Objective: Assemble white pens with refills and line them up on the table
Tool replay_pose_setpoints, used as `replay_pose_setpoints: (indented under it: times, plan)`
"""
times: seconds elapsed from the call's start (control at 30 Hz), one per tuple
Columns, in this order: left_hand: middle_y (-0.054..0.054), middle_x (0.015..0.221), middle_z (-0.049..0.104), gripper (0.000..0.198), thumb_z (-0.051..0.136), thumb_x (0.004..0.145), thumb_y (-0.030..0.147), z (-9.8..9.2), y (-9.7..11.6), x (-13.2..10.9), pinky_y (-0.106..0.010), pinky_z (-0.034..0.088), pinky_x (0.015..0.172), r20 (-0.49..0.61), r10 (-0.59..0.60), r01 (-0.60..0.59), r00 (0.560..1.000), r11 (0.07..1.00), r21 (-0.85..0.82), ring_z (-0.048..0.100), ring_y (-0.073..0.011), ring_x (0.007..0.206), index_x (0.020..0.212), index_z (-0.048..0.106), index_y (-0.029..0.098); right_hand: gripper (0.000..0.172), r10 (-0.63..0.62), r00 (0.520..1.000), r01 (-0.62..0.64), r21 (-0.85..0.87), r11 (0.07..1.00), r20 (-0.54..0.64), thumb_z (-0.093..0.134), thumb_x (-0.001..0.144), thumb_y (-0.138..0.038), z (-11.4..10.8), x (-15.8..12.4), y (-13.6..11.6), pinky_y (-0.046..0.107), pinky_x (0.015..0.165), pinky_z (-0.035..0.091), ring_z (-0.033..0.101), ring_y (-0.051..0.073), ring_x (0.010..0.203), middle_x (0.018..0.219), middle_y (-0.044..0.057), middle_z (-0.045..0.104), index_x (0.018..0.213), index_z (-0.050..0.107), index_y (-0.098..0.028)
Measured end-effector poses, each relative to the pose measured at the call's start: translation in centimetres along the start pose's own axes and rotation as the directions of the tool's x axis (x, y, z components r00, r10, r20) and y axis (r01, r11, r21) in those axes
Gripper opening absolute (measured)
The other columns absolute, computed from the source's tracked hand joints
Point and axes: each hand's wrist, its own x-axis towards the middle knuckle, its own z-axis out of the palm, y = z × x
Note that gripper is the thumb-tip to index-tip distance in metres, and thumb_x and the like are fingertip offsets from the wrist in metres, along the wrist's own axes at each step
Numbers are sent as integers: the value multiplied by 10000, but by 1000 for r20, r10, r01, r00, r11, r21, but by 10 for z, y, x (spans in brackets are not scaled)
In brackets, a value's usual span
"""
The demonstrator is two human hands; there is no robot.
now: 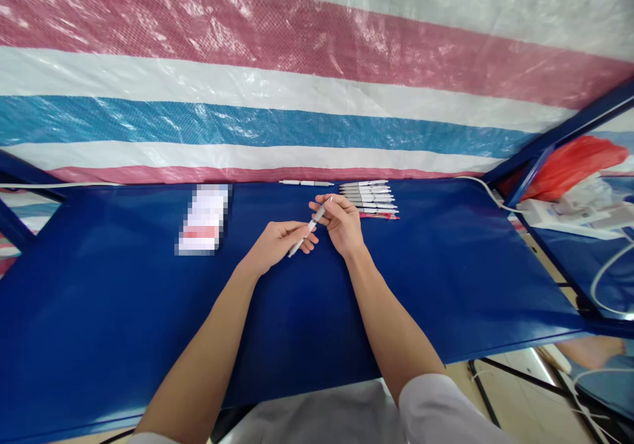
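The person is holding one pen above the middle of the tabletop, between both hands. The pen is slanting: its white end is pointing near-left, and its grey grip and tip are pointing far-right. The left hand is pinching the white barrel between thumb and fingers, the other fingers curving loosely beneath. The right hand is pinching the grey grip close to the tip, its remaining fingers curling behind.

Just to the right of the right hand, a row of grey-and-white pens is lying side by side, running left to right. A red pen is lying at the near side of that row, the right hand hiding its left end; from where I am standing, I cannot tell whether they are touching. A single pen is lying at the far edge, left of the row. Well to the left, a pixelated white item is resting on the tabletop. Behind everything, a striped sheet is hanging. Off the far-right corner, a red plastic bag is lying.
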Motion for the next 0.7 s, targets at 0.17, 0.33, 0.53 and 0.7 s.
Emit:
replay_pose_setpoints:
  times: [0.17,0.33,0.53,0.7]
  plan:
    - [-58,830,757,298,675,830,416,1,-6,1,-307,573,732,-104,79,-68,991,992,103,696,-176,694,970,745,163,308,-36,999,38,33,999,-41,823,643,-311,2,1,1,199,559,580,709,112,690,778,-64,685,689,532,-220]
    - [-23,842,763,285,685,815,414,5,-17,4,-304,560,757,-278,234,-122,932,922,367,705,-185,724,1007,752,213,372,-62,994,59,-41,997,-91,827,627,-327,5,3,2,206,564,585,683,100,678,779,-70,647,709,478,-229]
    - [-44,815,759,305,628,856,421,2,-9,4,-306,582,722,-210,152,-105,966,970,221,696,-169,657,1000,741,177,287,-38,998,37,-18,999,-50,814,648,-344,5,4,2,213,597,598,713,125,768,832,-63,671,805,593,-249]
    - [-82,829,759,335,666,832,460,-1,-3,1,-337,597,722,-36,-6,5,999,1000,-12,704,-188,673,929,746,150,256,-17,999,16,-35,999,-30,797,669,-369,3,3,1,265,674,615,726,163,844,871,-24,731,855,670,-247]
